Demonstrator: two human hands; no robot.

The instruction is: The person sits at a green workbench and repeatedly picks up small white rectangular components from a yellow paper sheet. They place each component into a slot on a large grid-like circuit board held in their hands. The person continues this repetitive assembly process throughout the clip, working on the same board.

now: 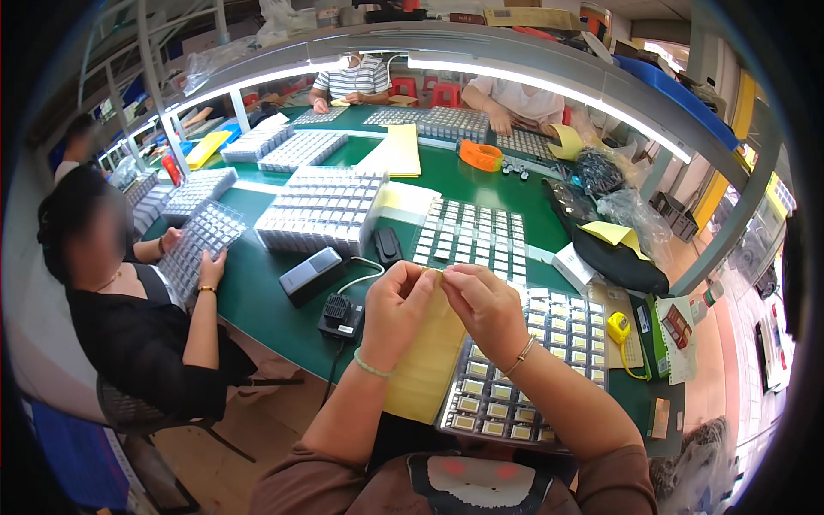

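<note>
A yellow sheet (419, 378) hangs down between my two forearms. Closed near its top edge, my left hand (396, 311) pinches it with thumb and finger. My right hand (489, 313) is also in a pinch, its fingertips meeting the left ones at that edge; whatever it grips is too small to make out. Under my right forearm lies a clear tray (481, 386) filled with rows of small square pieces with pale tops. Just beyond my hands is another such tray (472, 230), also holding rows of pale-topped pieces.
Tall tray stacks (322, 210) stand on the green table (257, 273). A grey box-shaped device (311, 275) and a black cabled device (341, 316) are left of my hands. A yellow tape measure (618, 328) lies right. A co-worker (129, 300) holds a tray at left; others sit opposite.
</note>
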